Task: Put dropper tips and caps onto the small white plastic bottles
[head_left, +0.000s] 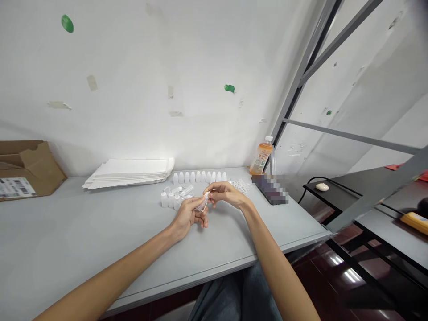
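My left hand [187, 216] is closed around a small translucent dropper bottle [201, 205], held tilted just above the table. The fingertips of my right hand [225, 195] pinch at the bottle's white top end; the fingers partly hide what they grip there. Behind my hands stands a row of small white dropper bottles [198, 177]. To the left of my fingers, several more small bottles [165, 199] stand or lie close together, some with thin tips showing. Beyond my right hand lies a loose pile of tiny white parts [241, 187], too small to make out singly.
A stack of white sheets or envelopes [130, 173] lies against the wall, with an open cardboard box [33, 171] at far left. On the right are an orange drink bottle [261, 157], a dark phone-like slab [269, 189] and a grey metal frame [290, 102].
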{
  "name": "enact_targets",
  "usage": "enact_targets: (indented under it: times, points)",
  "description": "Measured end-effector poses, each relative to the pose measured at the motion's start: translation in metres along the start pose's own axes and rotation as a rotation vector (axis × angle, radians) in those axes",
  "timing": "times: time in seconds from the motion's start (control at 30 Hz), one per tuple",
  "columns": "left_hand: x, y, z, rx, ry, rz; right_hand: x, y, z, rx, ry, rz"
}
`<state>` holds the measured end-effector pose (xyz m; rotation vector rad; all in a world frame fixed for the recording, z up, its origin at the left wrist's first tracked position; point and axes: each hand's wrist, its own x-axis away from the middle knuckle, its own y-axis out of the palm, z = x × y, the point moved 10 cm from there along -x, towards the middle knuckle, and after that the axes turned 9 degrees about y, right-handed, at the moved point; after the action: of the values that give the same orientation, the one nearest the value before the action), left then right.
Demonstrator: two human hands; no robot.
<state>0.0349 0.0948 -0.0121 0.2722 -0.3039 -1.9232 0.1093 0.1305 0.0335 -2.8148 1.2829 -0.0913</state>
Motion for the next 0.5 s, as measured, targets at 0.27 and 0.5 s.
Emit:
enact_targets:
  times: [0.27, 0.5]
  points:
    - [0.0023, -0.0003, 0.0021, -0.032, -0.022, 0.026, 0.0017, -0.002, -0.0023, 0.036, 0.041, 0.05]
    - [0.0028, 0.002, -0.0001, -0.075, -0.046, 0.01, -0.0022, -0.0068, 0.0059, 0.136, 0.087, 0.147]
